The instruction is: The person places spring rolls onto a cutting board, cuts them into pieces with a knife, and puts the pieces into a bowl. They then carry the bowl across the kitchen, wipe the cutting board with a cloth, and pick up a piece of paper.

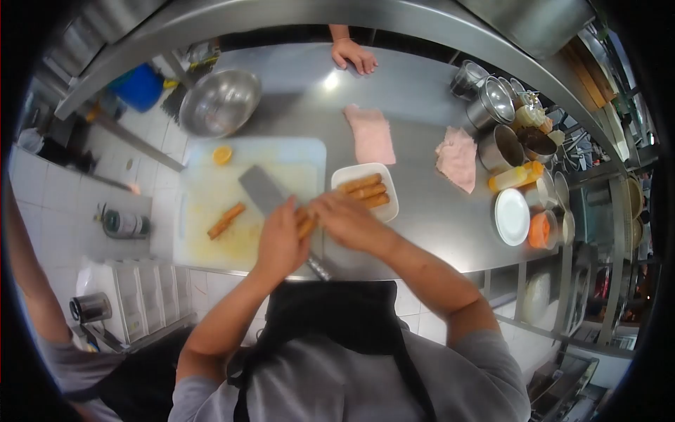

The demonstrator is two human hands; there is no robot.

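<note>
Both my hands meet over the near right edge of the cutting board [197,243]. A golden-brown fried roll [306,225] lies between them, gripped by the fingers of my left hand [280,235] and my right hand [349,219], which partly cover it. Under my left hand a cleaver [261,188] rests on the board, its handle reaching past the near edge. Two roll pieces [226,221] lie side by side on the board, with a cut citrus half [222,155] behind them. Just beyond my right hand, a white square dish [346,171] holds several rolls.
A steel bowl [220,103] stands at the back left. Pink cloths [371,137] lie on the steel table [422,243]. At right are white plates [512,216], squeeze bottles [508,178] and metal pots [500,148]. Another person's hand [354,56] rests on the far edge.
</note>
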